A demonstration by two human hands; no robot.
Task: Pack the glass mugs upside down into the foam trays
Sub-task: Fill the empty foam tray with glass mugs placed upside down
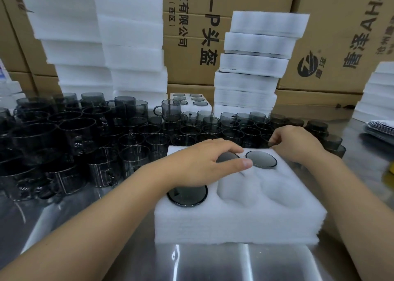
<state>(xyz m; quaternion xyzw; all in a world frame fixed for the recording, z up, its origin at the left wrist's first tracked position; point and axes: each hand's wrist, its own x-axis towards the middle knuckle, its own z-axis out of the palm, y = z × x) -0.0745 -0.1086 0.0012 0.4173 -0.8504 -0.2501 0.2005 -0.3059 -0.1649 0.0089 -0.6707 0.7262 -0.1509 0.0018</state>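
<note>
Shiny steel worktop (85, 227) carrying foam tray (234, 223): 3 glass mugs (261, 159) seated base-up, 2 near pockets (236, 186) unfilled. Left hand (204, 165) flat, fingers (238, 163) straight, pressing 1 mug; right hand (296, 144) curled at tray's far edge, grip impossible to tell. Loose mugs (85, 135) crowding left and behind; free worktop in front and right

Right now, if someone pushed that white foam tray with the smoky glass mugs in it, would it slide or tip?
Probably slides readily: the white foam tray sits on a smooth, reflective metal table. It likely feels light for its bulk, though the upside-down smoky glass mugs add weight. Tipping seems unlikely, since it is low and wide.
</note>
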